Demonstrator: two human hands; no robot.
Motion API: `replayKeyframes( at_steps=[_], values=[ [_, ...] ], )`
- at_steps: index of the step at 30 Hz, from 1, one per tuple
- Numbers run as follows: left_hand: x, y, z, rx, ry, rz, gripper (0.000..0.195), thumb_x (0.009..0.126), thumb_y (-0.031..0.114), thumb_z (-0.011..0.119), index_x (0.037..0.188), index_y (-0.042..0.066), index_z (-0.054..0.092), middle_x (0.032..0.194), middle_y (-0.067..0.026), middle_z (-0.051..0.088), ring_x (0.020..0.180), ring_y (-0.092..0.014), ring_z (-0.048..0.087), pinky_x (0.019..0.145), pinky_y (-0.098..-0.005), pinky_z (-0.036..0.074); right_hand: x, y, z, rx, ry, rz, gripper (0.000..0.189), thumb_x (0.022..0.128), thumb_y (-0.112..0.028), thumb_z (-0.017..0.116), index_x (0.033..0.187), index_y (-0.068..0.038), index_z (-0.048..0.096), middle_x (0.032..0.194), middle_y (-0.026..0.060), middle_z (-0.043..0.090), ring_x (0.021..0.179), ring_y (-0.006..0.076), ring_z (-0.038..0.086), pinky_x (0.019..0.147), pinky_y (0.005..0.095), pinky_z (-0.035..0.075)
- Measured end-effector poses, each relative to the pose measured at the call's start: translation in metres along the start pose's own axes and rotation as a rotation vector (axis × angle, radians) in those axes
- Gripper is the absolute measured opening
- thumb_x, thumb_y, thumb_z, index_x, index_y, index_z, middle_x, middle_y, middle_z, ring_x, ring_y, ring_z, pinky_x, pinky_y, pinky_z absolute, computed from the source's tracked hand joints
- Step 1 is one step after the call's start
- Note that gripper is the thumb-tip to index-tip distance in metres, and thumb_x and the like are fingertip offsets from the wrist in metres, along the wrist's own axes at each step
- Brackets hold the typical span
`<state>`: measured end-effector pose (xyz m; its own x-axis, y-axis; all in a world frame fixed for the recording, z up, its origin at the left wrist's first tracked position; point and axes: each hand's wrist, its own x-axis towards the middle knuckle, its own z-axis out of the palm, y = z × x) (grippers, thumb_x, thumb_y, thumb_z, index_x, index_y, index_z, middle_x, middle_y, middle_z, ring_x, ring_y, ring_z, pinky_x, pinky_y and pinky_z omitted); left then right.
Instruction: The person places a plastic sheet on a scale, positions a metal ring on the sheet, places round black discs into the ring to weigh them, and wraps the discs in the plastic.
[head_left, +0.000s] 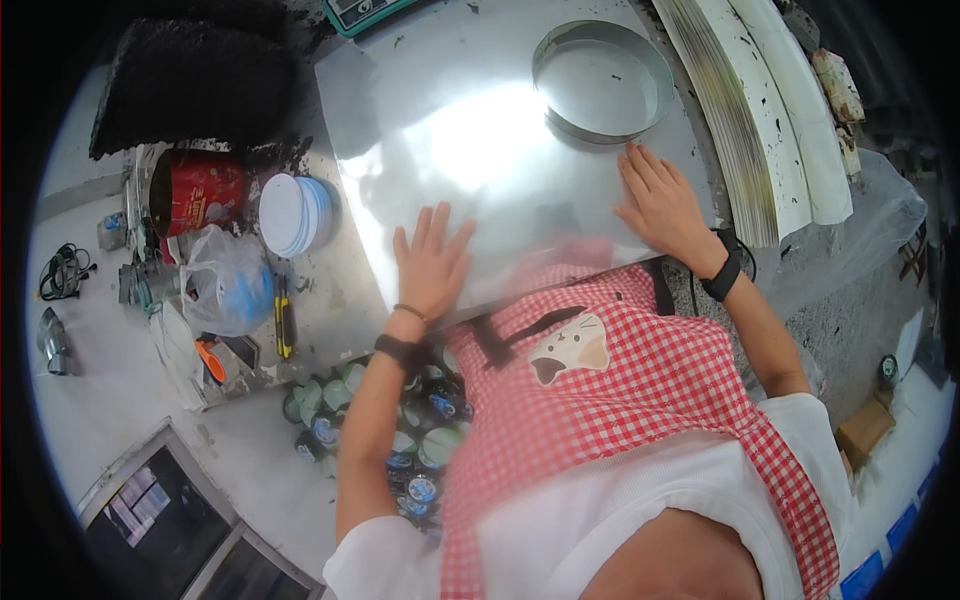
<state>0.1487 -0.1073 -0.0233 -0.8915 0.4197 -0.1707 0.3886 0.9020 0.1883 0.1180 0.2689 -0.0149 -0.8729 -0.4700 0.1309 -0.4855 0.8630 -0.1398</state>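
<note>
A shiny metallic sheet (405, 165) covers the middle of the table before me and reflects a bright light. My left hand (433, 264) lies flat at its front left part, fingers apart, holding nothing. Towards the front right, my right hand (661, 204) rests palm down on the sheet, also without anything in it. Its fingertips reach close to the near rim of a round metal hoop (611, 138); I cannot tell whether they touch. A small dark speck shows inside the hoop.
Stacked large white sheets (757, 135) lie along the right. At left are a red tin (202, 191), a stack of round white-and-blue lids (292, 216), a plastic bag (217, 285), a yellow utility knife (283, 319) and orange-handled scissors (211, 363). A teal-edged scale (360, 13) sits at the back.
</note>
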Motion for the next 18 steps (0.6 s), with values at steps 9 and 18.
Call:
replayKeyframes(
  at_steps=[9,18],
  values=[
    [-0.018,0.003,0.014,-0.417,0.06,0.113,0.019,0.08,0.029,0.073,0.082,0.014,0.062,0.15,-0.0072,0.039,0.143,-0.032,0.026,0.114,-0.0533,0.007,0.075,0.027,-0.005,0.081,0.046,-0.057,0.021,0.081,-0.017,0.065,0.096,-0.003,0.058,0.092,0.0114,0.06,0.091,0.0308,0.057,0.088,0.0413,0.043],
    [0.096,-0.008,-0.077,-0.487,0.371,0.037,0.016,0.09,0.014,0.053,0.079,0.002,0.055,0.072,-0.0206,0.06,0.066,-0.039,0.058,0.057,-0.0441,0.044,0.052,-0.027,-0.133,1.063,-0.488,-0.69,0.017,0.083,-0.019,0.066,0.092,-0.005,0.065,0.084,0.0056,0.063,0.083,0.0253,0.06,0.08,0.0381,0.044]
  ],
)
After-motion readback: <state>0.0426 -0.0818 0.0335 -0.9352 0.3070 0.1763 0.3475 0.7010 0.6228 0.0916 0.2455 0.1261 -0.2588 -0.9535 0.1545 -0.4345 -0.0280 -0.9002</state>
